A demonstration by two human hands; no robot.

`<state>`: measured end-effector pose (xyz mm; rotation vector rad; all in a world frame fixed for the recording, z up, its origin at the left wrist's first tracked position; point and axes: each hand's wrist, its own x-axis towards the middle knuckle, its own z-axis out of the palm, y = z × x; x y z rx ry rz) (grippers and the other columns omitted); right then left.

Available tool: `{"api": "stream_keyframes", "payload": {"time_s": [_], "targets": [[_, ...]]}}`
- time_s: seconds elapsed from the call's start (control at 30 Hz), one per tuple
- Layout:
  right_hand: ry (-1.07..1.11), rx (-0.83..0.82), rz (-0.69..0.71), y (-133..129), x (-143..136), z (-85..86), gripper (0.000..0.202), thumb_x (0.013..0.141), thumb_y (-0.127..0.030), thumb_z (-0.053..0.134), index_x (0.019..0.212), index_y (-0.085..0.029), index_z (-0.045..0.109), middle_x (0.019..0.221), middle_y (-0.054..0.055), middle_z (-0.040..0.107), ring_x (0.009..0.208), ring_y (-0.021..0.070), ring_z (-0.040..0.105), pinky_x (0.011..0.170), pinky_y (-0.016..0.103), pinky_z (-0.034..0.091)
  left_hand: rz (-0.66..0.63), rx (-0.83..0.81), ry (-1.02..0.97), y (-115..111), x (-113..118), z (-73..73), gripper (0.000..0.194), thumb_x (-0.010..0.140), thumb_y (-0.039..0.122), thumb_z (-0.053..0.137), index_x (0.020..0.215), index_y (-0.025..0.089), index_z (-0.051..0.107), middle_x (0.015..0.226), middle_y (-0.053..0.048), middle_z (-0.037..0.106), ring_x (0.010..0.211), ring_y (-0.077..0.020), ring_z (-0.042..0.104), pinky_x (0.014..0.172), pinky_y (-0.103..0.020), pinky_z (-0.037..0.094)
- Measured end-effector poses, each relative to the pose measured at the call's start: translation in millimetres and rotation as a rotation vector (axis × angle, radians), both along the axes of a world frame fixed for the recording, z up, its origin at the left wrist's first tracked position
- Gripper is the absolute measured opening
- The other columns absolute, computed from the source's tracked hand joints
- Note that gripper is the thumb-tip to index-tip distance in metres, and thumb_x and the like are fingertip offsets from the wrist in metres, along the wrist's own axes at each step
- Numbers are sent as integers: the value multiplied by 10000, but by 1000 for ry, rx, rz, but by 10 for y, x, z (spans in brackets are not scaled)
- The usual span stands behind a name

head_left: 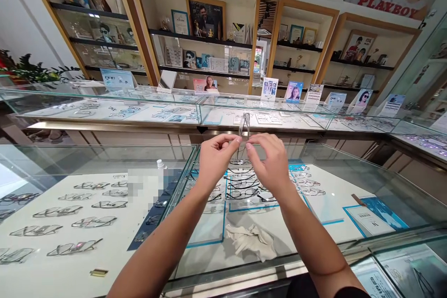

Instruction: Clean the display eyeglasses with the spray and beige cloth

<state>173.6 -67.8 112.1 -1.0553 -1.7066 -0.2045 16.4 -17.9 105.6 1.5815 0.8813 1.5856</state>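
Note:
Both hands are raised over a glass display case, close together. My left hand (218, 156) pinches one side of a thin pair of glasses (245, 123), thumb against forefinger. On the other side, my right hand (268, 158) holds the same glasses between thumb and curled fingers. The glasses point up and away, seen nearly edge-on, so their lower part is hard to make out. Beneath the hands, dark-framed glasses (244, 194) lie in rows in the case. A crumpled pale cloth (252, 241) lies nearer, between my forearms.
More glasses (94, 221) lie in the left case, near a small white bottle (160, 164). A brochure (370, 219) is at the right. Farther back, a long glass counter (157, 114) bears card stands (270, 89), before wooden shelves (206, 37).

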Motion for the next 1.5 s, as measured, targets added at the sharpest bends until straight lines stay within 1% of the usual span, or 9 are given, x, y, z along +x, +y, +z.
{"api": "stream_keyframes", "payload": {"time_s": [0.1, 0.2, 0.3, 0.4, 0.67, 0.8, 0.97, 1.23, 1.5], "targets": [[140, 16, -58, 168, 333, -245, 387, 1004, -378, 557, 662, -245, 435, 672, -6, 508, 671, 170, 460, 677, 322, 365, -11, 22, 170, 39, -31, -13, 285, 852, 481, 762, 851, 196, 780, 564, 70, 253, 543, -104, 251, 553, -269, 217], [335, -67, -191, 370, 805, -640, 574, 996, -464, 528, 601, -256, 168, 572, -61, 186, 566, 126, 207, 578, 325, 214, -28, 53, 354, 60, -12, -48, 274, 878, 473, 718, 849, 205, 770, 581, 70, 209, 555, -113, 233, 574, -272, 211], [463, -160, -268, 503, 1231, -972, 589, 964, -510, 539, 591, -257, 160, 588, -59, 142, 577, 117, 163, 572, 329, 167, -35, 92, 482, 59, 59, -107, 266, 901, 460, 674, 851, 210, 750, 595, 66, 215, 570, -121, 256, 596, -272, 230], [536, -134, -322, 588, 1490, -1133, 581, 962, -552, 514, 607, -255, 162, 611, -52, 145, 592, 120, 169, 567, 326, 168, -29, 132, 596, 49, 161, -191, 243, 921, 430, 632, 866, 215, 733, 602, 61, 244, 578, -128, 297, 609, -271, 247], [403, -172, -464, 800, 1681, -1314, 533, 1006, -548, 422, 630, -243, 197, 617, -43, 178, 606, 130, 200, 588, 324, 213, -121, 122, 935, 138, 659, -589, 273, 947, 424, 569, 940, 230, 762, 600, 27, 491, 575, -158, 482, 595, -278, 290], [416, -124, -471, 808, 1771, -1335, 523, 1020, -528, 398, 628, -240, 206, 630, -36, 182, 620, 137, 192, 595, 334, 199, -176, 135, 1145, 336, 1021, -802, 280, 964, 401, 553, 985, 244, 783, 701, -22, 675, 672, -200, 606, 609, -291, 299], [429, -117, -447, 789, 1821, -1326, 530, 1037, -506, 384, 620, -238, 198, 627, -29, 192, 640, 147, 172, 602, 348, 180, -201, 148, 1373, 625, 1334, -1030, 250, 952, 381, 573, 969, 253, 787, 871, -61, 773, 838, -250, 689, 673, -293, 391], [412, -161, -397, 827, 1775, -1354, 571, 1040, -551, 381, 595, -236, 214, 611, -23, 203, 631, 146, 182, 599, 348, 174, -256, 132, 1471, 762, 1503, -1317, 244, 904, 363, 609, 984, 255, 812, 1009, -80, 800, 964, -254, 713, 767, -289, 482], [399, -177, -378, 850, 1761, -1358, 591, 1048, -579, 364, 595, -232, 209, 602, -25, 192, 611, 142, 169, 600, 355, 164, -253, 124, 1501, 743, 1581, -1381, 270, 915, 385, 594, 997, 248, 813, 1016, -99, 795, 962, -263, 719, 783, -298, 489]]}}
